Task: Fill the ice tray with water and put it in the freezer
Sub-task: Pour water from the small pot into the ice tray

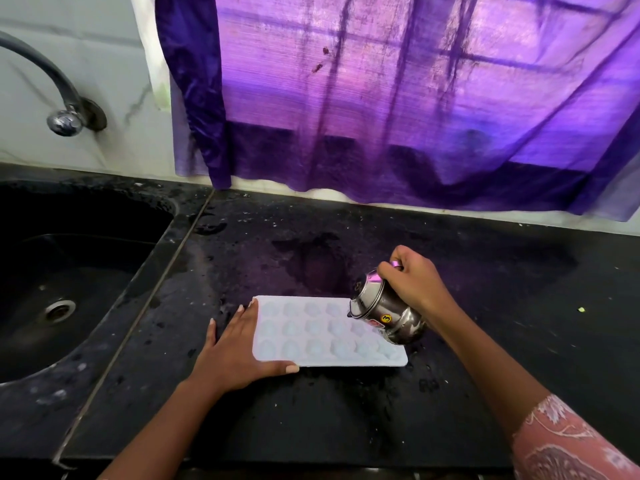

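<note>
The black speckled stone counter (346,410) is carrying everything here, with a dark sunken sink (69,271) lying out at nine o'clock from the tray. The pale white plastic ice tray (311,344), moulded with rows of small rounded cells, is lying flat near the counter's middle. It is looking light and thin, likely a little bendy, so once full it will probably be sloshing; taking it by both short ends and keeping it level seems the safest hold. The left hand (239,355) is resting at the tray's nine o'clock edge, fingers spread flat on the counter and the thumb running along the near rim, steadying it. At the tray's three o'clock end, the right hand (412,282) is wrapping its fingers closed around a small shiny steel pot (384,310), tipping its mouth over the cells. Whether water is running out is too blurred to tell.
</note>
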